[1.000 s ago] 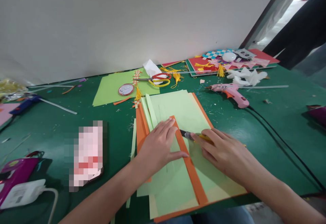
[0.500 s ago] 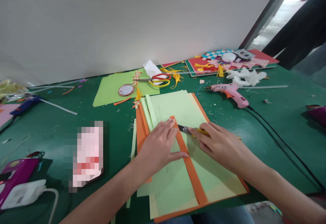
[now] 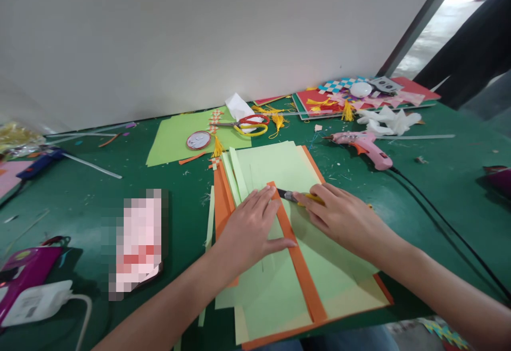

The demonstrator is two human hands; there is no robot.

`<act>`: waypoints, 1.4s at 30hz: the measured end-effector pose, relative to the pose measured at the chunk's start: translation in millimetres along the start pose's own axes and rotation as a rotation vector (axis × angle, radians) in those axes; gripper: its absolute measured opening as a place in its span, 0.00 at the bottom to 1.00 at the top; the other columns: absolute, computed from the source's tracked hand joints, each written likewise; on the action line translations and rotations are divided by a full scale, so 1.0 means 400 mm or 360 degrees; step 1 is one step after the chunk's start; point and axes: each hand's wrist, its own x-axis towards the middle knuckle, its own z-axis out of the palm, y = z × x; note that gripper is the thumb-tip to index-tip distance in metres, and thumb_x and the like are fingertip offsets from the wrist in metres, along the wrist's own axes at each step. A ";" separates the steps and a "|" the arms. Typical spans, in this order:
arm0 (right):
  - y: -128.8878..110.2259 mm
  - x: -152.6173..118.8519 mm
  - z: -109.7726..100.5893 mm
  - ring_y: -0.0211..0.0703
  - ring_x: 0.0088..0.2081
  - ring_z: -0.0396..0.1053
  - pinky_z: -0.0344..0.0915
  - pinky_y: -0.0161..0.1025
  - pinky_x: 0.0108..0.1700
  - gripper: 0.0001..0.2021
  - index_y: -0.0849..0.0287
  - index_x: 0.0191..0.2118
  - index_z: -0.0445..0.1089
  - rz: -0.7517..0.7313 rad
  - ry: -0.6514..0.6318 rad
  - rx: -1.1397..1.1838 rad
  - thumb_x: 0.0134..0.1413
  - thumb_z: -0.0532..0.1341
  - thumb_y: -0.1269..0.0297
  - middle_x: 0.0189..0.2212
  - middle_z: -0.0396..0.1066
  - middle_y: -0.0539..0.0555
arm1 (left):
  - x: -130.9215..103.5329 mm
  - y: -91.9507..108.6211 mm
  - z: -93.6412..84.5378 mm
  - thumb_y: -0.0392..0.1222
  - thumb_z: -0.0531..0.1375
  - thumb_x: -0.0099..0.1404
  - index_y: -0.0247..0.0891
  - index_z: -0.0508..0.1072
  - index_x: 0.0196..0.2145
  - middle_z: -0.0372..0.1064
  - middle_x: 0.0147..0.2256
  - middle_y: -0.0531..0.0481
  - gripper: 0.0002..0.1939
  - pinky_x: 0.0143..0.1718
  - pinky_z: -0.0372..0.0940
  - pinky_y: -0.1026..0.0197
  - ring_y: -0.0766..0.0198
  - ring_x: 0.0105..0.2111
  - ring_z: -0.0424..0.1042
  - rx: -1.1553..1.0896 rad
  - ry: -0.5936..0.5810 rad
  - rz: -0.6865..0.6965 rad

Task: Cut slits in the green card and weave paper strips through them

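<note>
My left hand (image 3: 253, 220) lies over an orange paper strip (image 3: 298, 258), fingers stretched and thumb spread, pressing it onto pale green paper (image 3: 335, 252). Closed around a yellow-handled utility knife (image 3: 288, 195) is my right hand (image 3: 339, 210). The dark blade points left, close to the strip's right edge near its far end; its tip's exact contact cannot be made out. Orange sheets (image 3: 313, 162) show under the green paper. Cut pale green strips (image 3: 238, 173) lie along the left side of the stack.
Scissors (image 3: 255, 126) and a round tin (image 3: 198, 140) lie on lime paper (image 3: 165, 141) at the back. A pink glue gun (image 3: 367, 149) with a trailing black cord is on the right. A blurred-out pink object (image 3: 139, 234) lies left. A person's dark trouser leg (image 3: 471, 48) shows beyond the table.
My right hand and the knife have shifted slightly toward the strip's far end. My left hand stays in place on the strip.
</note>
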 end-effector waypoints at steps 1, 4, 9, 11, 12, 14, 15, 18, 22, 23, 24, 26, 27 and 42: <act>0.001 0.003 0.001 0.47 0.36 0.69 0.68 0.42 0.36 0.18 0.66 0.56 0.70 -0.0010 0.0011 -0.0007 0.62 0.55 0.73 0.34 0.68 0.59 | 0.001 0.000 -0.001 0.70 0.51 0.62 0.28 0.66 0.54 0.63 0.59 0.29 0.41 0.59 0.63 0.46 0.45 0.60 0.64 -0.0006 -0.0003 -0.0004; 0.003 0.012 0.003 0.47 0.36 0.69 0.68 0.42 0.36 0.18 0.66 0.56 0.70 -0.0019 0.0014 -0.0014 0.62 0.55 0.73 0.33 0.68 0.58 | 0.004 0.001 -0.003 0.70 0.52 0.62 0.28 0.66 0.54 0.64 0.58 0.29 0.40 0.60 0.62 0.46 0.44 0.60 0.64 -0.0021 -0.0024 -0.0007; 0.008 0.026 0.008 0.48 0.36 0.69 0.69 0.44 0.37 0.18 0.66 0.56 0.70 -0.0006 -0.0027 -0.0003 0.61 0.55 0.73 0.33 0.67 0.58 | 0.004 0.001 -0.002 0.69 0.51 0.63 0.28 0.66 0.54 0.64 0.58 0.29 0.39 0.60 0.61 0.43 0.43 0.60 0.63 -0.0037 -0.0031 -0.0007; 0.011 0.031 0.009 0.48 0.36 0.70 0.68 0.43 0.37 0.18 0.66 0.56 0.70 -0.0009 -0.0031 -0.0009 0.62 0.55 0.72 0.34 0.67 0.58 | 0.003 0.000 -0.001 0.69 0.51 0.63 0.29 0.67 0.53 0.65 0.58 0.30 0.39 0.60 0.61 0.43 0.43 0.60 0.63 -0.0036 -0.0026 -0.0005; 0.012 0.034 0.010 0.48 0.36 0.70 0.68 0.43 0.37 0.18 0.66 0.56 0.70 -0.0014 -0.0033 -0.0017 0.62 0.55 0.72 0.34 0.67 0.58 | 0.002 0.000 0.000 0.69 0.51 0.63 0.29 0.67 0.52 0.65 0.58 0.30 0.38 0.60 0.61 0.43 0.43 0.60 0.63 -0.0033 -0.0019 -0.0004; 0.015 0.037 0.011 0.48 0.36 0.70 0.68 0.43 0.37 0.18 0.67 0.56 0.70 -0.0019 -0.0043 -0.0048 0.62 0.55 0.73 0.34 0.68 0.58 | 0.001 -0.001 0.001 0.70 0.51 0.63 0.30 0.68 0.52 0.65 0.58 0.30 0.38 0.60 0.61 0.44 0.44 0.60 0.64 -0.0018 -0.0016 -0.0007; 0.016 0.039 0.012 0.48 0.36 0.70 0.68 0.43 0.36 0.19 0.67 0.56 0.69 -0.0018 -0.0052 -0.0068 0.61 0.55 0.73 0.34 0.68 0.59 | 0.001 -0.001 0.001 0.70 0.51 0.63 0.30 0.68 0.52 0.65 0.58 0.30 0.39 0.60 0.61 0.44 0.44 0.60 0.64 -0.0008 -0.0019 -0.0011; 0.019 0.042 0.018 0.49 0.37 0.70 0.67 0.42 0.36 0.19 0.66 0.57 0.69 0.0007 -0.0068 -0.0105 0.61 0.57 0.72 0.35 0.69 0.59 | 0.001 -0.001 0.001 0.70 0.50 0.63 0.29 0.68 0.52 0.64 0.59 0.30 0.39 0.61 0.60 0.44 0.44 0.61 0.63 0.0016 -0.0041 -0.0015; 0.023 0.045 0.022 0.48 0.37 0.70 0.66 0.42 0.36 0.19 0.64 0.57 0.69 0.0116 -0.0037 -0.0140 0.61 0.57 0.72 0.35 0.70 0.58 | 0.001 -0.001 0.001 0.70 0.50 0.63 0.27 0.69 0.52 0.64 0.59 0.30 0.40 0.63 0.58 0.44 0.45 0.61 0.62 0.0008 -0.0073 -0.0012; 0.023 0.045 0.019 0.49 0.37 0.70 0.65 0.42 0.35 0.20 0.63 0.58 0.68 0.0155 -0.0020 -0.0175 0.61 0.57 0.73 0.36 0.70 0.58 | 0.001 -0.001 0.002 0.70 0.50 0.63 0.26 0.68 0.52 0.64 0.59 0.30 0.40 0.63 0.57 0.44 0.45 0.61 0.62 0.0004 -0.0075 -0.0011; 0.022 0.045 0.014 0.51 0.37 0.70 0.65 0.43 0.35 0.20 0.63 0.58 0.68 0.0187 0.0007 -0.0213 0.61 0.57 0.74 0.37 0.71 0.59 | 0.001 -0.001 0.002 0.70 0.51 0.63 0.26 0.68 0.52 0.64 0.59 0.30 0.41 0.63 0.57 0.43 0.44 0.61 0.62 0.0002 -0.0072 -0.0010; 0.014 0.038 -0.007 0.54 0.40 0.69 0.65 0.46 0.36 0.20 0.65 0.58 0.67 0.0191 0.0101 -0.0251 0.62 0.56 0.73 0.40 0.72 0.61 | -0.001 -0.002 0.004 0.69 0.51 0.63 0.26 0.69 0.52 0.63 0.59 0.29 0.40 0.63 0.57 0.42 0.44 0.61 0.62 0.0004 -0.0055 -0.0005; 0.006 0.031 -0.022 0.56 0.41 0.69 0.65 0.47 0.37 0.19 0.66 0.57 0.67 0.0155 0.0160 -0.0228 0.62 0.56 0.72 0.42 0.72 0.63 | -0.002 -0.002 0.004 0.69 0.52 0.63 0.26 0.69 0.51 0.63 0.59 0.29 0.39 0.63 0.57 0.42 0.44 0.61 0.62 0.0007 -0.0047 -0.0001; -0.123 -0.109 -0.103 0.49 0.51 0.69 0.70 0.45 0.48 0.12 0.59 0.49 0.71 -0.0300 -0.0151 0.0499 0.63 0.58 0.62 0.47 0.73 0.58 | -0.002 -0.002 0.000 0.55 0.47 0.74 0.29 0.69 0.53 0.62 0.61 0.33 0.27 0.62 0.58 0.44 0.48 0.62 0.60 0.0150 -0.0013 0.0029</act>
